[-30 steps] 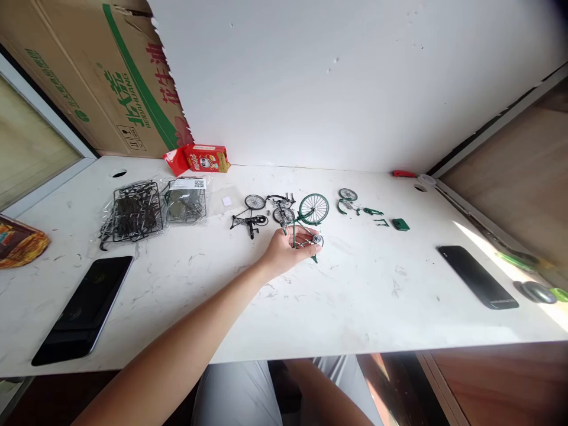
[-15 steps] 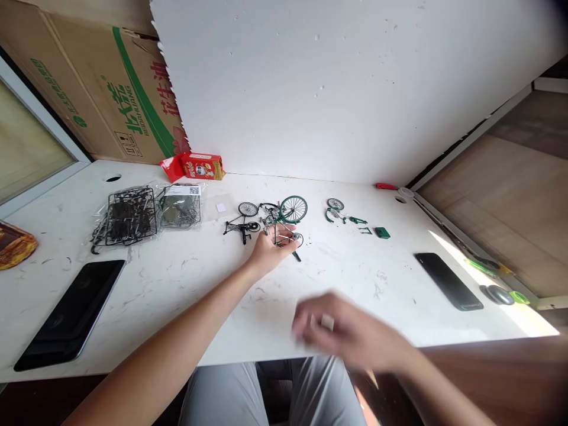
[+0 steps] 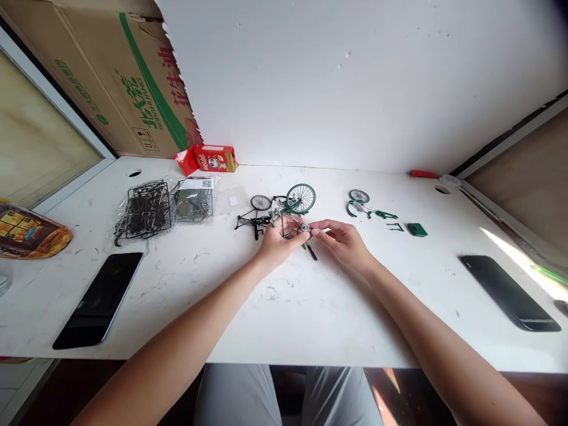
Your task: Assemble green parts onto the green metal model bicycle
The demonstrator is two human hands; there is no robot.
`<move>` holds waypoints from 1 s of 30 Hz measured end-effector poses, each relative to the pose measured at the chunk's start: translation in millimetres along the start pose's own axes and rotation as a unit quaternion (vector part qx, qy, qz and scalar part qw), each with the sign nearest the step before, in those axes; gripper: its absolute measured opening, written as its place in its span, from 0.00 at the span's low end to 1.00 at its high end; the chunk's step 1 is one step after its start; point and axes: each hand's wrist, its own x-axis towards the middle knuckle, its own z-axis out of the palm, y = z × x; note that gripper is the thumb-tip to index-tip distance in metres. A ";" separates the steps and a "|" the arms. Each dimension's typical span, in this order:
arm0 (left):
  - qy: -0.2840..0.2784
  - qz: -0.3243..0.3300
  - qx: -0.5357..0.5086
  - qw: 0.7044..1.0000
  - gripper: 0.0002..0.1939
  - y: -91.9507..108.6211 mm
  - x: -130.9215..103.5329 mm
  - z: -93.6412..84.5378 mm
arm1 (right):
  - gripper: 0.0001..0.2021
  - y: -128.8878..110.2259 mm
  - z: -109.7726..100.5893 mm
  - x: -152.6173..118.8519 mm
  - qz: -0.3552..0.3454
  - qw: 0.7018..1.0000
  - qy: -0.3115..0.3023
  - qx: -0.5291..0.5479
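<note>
A small green model bicycle frame with one spoked wheel is held up over the middle of the table. My left hand grips the frame from the left, its thumb near a small silver round part. From the right, my right hand touches that round part with thumb and fingertips pinched together. A black stick-like piece slants down below the hands. Just left of the frame lie black bicycle parts and a small grey wheel.
Bagged black parts and a red box stand at the left back. Phones lie left and right. Green parts, another small wheel and a green block sit right of the hands.
My right hand has come up from the table's front edge to the bicycle frame, and its fingers have closed at the round part. The view has shifted, with my left hand still gripping the frame.
</note>
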 end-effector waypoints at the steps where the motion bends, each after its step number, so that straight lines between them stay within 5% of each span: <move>1: -0.002 -0.001 0.003 1.000 0.20 0.2 -0.4 0.1 | 0.17 1.3 0.4 -0.4 0.005 1.000 0.015 0.006; 11: -0.007 0.020 0.036 0.999 0.19 0.2 -5.1 3.0 | 0.16 4.7 7.8 1.3 -0.011 0.996 0.081 0.042; 30: -0.018 0.041 0.018 0.999 0.18 -7.9 -1.9 -0.2 | 0.17 1.6 9.9 -0.1 -0.026 0.996 0.083 0.000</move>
